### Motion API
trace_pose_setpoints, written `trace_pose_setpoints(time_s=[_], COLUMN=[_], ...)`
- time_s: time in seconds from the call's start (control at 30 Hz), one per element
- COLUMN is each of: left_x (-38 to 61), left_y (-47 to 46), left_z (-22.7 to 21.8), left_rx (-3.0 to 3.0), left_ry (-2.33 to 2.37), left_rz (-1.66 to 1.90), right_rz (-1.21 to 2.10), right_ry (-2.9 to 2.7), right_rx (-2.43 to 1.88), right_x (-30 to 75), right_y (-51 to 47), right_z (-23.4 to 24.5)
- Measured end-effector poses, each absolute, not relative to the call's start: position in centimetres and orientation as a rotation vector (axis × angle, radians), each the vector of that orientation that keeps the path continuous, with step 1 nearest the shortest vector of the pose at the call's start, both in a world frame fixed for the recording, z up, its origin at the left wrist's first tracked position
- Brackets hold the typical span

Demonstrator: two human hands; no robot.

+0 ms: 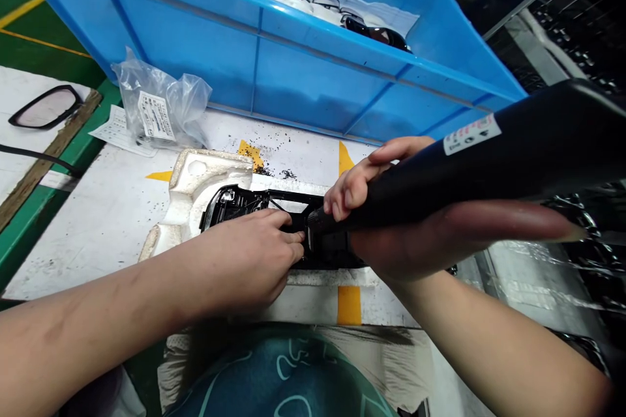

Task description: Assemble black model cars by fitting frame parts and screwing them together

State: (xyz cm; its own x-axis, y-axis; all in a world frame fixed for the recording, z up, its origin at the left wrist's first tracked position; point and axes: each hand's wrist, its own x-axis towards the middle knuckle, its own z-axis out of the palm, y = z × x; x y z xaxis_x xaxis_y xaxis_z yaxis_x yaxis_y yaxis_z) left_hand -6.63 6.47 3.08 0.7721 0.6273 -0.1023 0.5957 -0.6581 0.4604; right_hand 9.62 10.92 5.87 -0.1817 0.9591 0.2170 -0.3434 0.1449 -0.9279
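A black plastic frame part [235, 203] lies in a white foam cradle [193, 176] on the white bench. My left hand [254, 257] rests on the part with its fingers curled and pinched near the tool's tip. My right hand [391, 208] is wrapped round a black power screwdriver [489, 163], whose tip points down at the part's middle. What the left fingertips pinch is too small to make out.
A big blue bin [293, 71] holding several mirror parts stands right behind the cradle. A clear plastic bag [156, 107] with a label lies at the left. A mirror glass [46, 107] rests at the far left. Black racks stand at the right.
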Motion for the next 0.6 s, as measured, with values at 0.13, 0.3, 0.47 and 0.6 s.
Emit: trace_pose_setpoints(time_s=[0.13,0.3,0.47,0.6], left_x=[-6.6,-6.6,-6.6,-6.5], left_y=[6.5,6.4,6.4,6.4], left_z=[2.9,2.6,2.5,2.7], left_rx=[2.494,2.499,2.501,2.496], left_ry=[0.918,0.910,0.918,0.923], left_rz=[0.109,0.163,0.179,0.152], right_rz=[1.365,1.461,1.574,1.607], right_ry=[-1.198,-1.334,-1.402,-1.436], right_rx=[-0.713,-0.717,-0.685,-0.685], right_x=[9.4,9.3,9.9,10.4], right_y=[10.8,11.3,11.7,11.9], right_z=[6.1,7.4,7.5,7.1])
